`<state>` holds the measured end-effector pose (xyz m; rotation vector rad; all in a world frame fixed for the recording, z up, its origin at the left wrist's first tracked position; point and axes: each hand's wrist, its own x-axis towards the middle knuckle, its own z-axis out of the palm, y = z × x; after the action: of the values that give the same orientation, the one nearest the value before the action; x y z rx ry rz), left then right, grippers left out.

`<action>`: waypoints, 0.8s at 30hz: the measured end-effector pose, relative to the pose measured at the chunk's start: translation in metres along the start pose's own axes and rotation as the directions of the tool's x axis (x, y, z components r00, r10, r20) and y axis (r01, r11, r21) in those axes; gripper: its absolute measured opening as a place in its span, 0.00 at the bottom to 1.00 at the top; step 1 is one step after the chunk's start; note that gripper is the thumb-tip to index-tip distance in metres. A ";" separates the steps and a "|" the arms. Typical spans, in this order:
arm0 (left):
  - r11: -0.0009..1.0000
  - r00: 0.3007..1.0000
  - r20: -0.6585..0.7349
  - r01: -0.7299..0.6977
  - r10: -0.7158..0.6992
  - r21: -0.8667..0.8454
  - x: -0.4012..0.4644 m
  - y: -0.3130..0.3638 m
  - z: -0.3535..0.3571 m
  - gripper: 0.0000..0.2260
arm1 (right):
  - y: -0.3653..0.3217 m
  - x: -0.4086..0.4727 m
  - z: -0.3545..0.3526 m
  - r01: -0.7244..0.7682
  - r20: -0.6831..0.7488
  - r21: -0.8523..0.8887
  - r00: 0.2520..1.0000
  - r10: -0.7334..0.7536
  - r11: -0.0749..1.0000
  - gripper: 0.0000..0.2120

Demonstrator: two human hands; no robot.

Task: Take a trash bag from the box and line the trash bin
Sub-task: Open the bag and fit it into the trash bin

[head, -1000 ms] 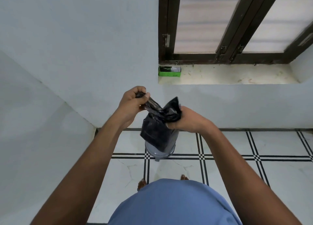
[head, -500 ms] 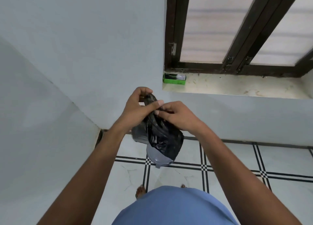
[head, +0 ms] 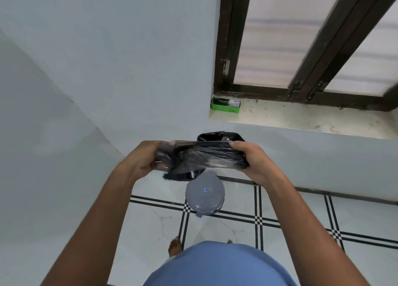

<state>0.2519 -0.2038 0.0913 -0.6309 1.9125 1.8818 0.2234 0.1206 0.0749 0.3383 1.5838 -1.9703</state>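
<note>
A black trash bag is stretched sideways between my two hands at chest height. My left hand grips its left end, blurred by motion. My right hand grips its right end. A loop of the bag sticks up behind my right hand. Directly below the bag stands the small grey trash bin on the floor, its lid closed. The green trash bag box lies at the left end of the window sill, apart from both hands.
A white wall corner is to the left and ahead. The stone window sill runs to the right under a dark wooden window frame. The tiled floor has black line patterns. My bare feet stand just behind the bin.
My hands have moved apart, pulling the bunched bag out wide between them. The bag no longer hangs over the bin, so the bin's lid now shows.
</note>
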 end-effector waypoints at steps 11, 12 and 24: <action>0.868 0.955 0.290 -0.087 -0.068 0.490 0.003 -0.005 -0.003 0.11 | 0.009 -0.002 -0.001 0.149 -0.141 -0.330 0.969 -0.205 0.932 0.12; 0.716 0.958 0.255 -0.087 -0.131 0.693 0.003 -0.005 -0.006 0.15 | 0.007 -0.002 -0.004 0.153 -0.169 -0.205 0.967 -0.189 0.967 0.12; 0.987 0.992 0.122 -0.062 0.044 0.150 0.002 -0.011 0.005 0.08 | -0.006 -0.037 0.008 0.030 -0.037 -0.887 0.990 -0.135 0.462 0.58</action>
<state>0.2565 -0.1993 0.0809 -0.4153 1.9912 1.7407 0.2509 0.1240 0.1022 -0.0901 2.4794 -0.9031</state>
